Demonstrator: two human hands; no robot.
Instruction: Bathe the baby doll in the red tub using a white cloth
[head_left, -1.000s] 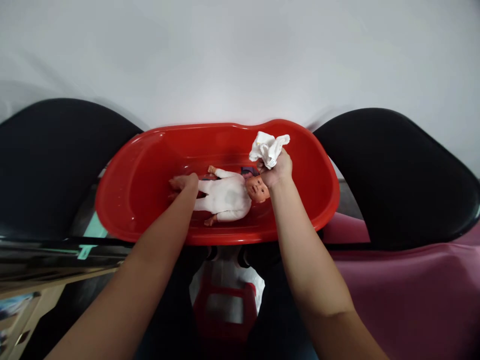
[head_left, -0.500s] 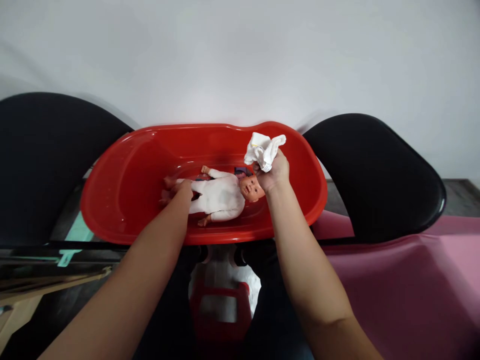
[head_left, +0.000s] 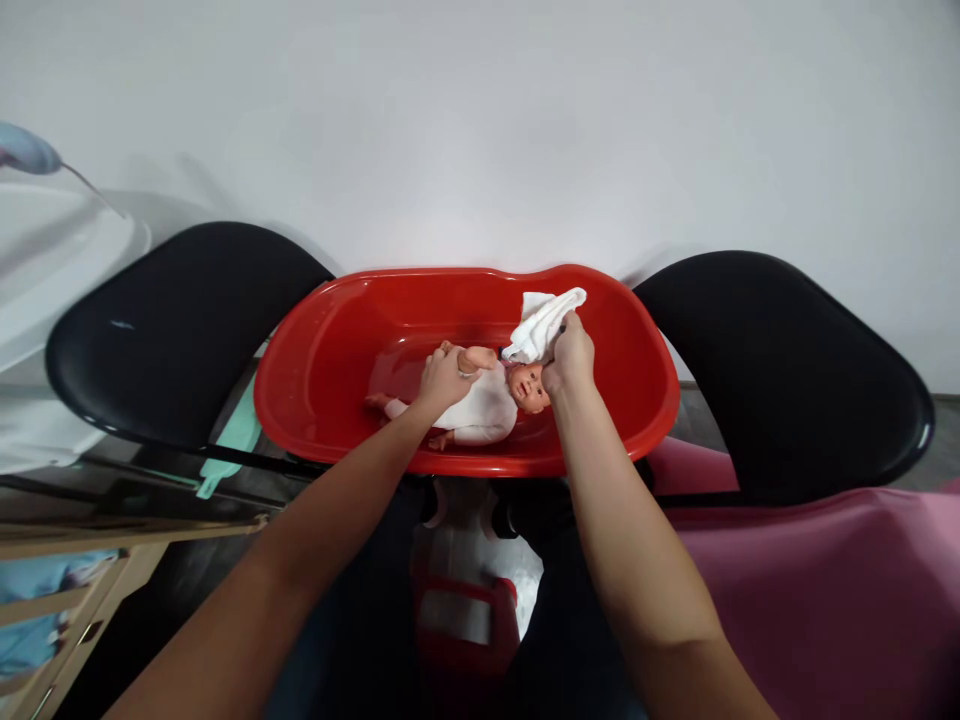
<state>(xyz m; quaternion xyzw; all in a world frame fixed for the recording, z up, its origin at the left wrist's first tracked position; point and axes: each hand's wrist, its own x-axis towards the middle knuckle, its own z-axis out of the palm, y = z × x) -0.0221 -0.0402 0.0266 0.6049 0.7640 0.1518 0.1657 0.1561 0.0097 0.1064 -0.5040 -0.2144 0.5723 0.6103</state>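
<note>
Left hand (head_left: 444, 382) curled round lifted leg (head_left: 480, 358) of white-suited plastic baby doll (head_left: 487, 412) in red plastic tub (head_left: 326, 375); right hand (head_left: 572, 355) pinches crumpled white cloth (head_left: 541, 328) by head (head_left: 529, 390). Doll already in tub, dressed; cloth not laid down.

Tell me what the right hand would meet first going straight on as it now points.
Beyond the white cloth it holds, the right hand would probably meet the far inner wall of the red tub, though depth is unclear.

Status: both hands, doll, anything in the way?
Left hand gripping doll by what looks like a leg. Right hand holding white cloth near its head. Doll face-up in red tub, left hand covering part of it.
</note>
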